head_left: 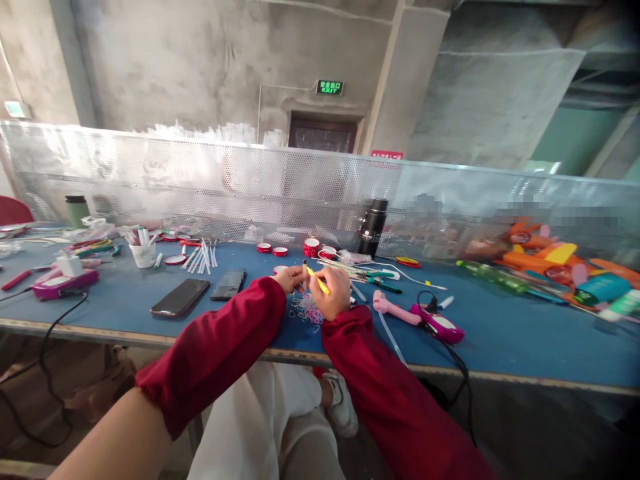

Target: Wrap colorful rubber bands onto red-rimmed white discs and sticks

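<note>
Over the blue table my right hand (pixel 334 293) is closed around a slim yellow marker pen (pixel 320 281), which points up and to the left. Close beside it, my left hand (pixel 291 278) has its fingers pinched together at the pen's tip. Whatever the left fingers hold is too small to make out. Below both hands lies a loose pile of small pastel rings (pixel 306 308). A red roll of tape (pixel 311 247) stands just behind the hands, with flatter red rolls near it.
A black phone (pixel 181 297) lies left of my arms. Behind the hands stands a black bottle (pixel 374 228). Pliers (pixel 387 283) and a purple corded device (pixel 438 324) are to the right. A white cup (pixel 143 254) of pens stands left. A perforated metal screen (pixel 225 180) backs the table.
</note>
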`<action>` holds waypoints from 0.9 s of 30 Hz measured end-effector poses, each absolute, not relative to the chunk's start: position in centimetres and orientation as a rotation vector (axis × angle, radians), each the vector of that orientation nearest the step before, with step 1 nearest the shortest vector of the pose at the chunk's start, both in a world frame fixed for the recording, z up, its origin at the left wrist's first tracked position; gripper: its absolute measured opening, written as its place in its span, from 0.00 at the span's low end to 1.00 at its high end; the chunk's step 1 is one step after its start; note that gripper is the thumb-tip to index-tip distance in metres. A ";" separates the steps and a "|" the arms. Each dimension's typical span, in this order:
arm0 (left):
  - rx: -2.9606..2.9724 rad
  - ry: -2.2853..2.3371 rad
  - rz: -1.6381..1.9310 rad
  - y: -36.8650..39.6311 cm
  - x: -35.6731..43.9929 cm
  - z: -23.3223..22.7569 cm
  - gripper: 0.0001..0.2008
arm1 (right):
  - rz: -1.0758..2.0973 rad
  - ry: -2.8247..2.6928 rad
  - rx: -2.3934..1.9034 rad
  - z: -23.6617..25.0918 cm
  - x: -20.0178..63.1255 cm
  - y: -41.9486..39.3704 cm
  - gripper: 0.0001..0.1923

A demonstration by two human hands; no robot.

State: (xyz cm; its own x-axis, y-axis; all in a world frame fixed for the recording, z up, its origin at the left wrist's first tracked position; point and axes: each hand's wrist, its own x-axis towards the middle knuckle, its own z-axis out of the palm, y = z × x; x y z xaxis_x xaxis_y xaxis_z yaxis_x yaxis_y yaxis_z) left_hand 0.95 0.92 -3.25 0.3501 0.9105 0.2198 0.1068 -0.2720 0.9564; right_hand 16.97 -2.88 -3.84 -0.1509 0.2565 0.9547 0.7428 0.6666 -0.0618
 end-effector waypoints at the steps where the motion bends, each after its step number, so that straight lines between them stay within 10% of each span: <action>1: 1.648 0.925 1.033 1.1 1.0 -3.4 0.19 | -0.522 -1.715 -0.813 -3.9 17.0 -2.8 0.05; 27: 1.659 0.853 0.994 2.1 0.9 -4.5 0.19 | -0.515 -1.715 -0.814 -3.9 17.1 -2.9 0.05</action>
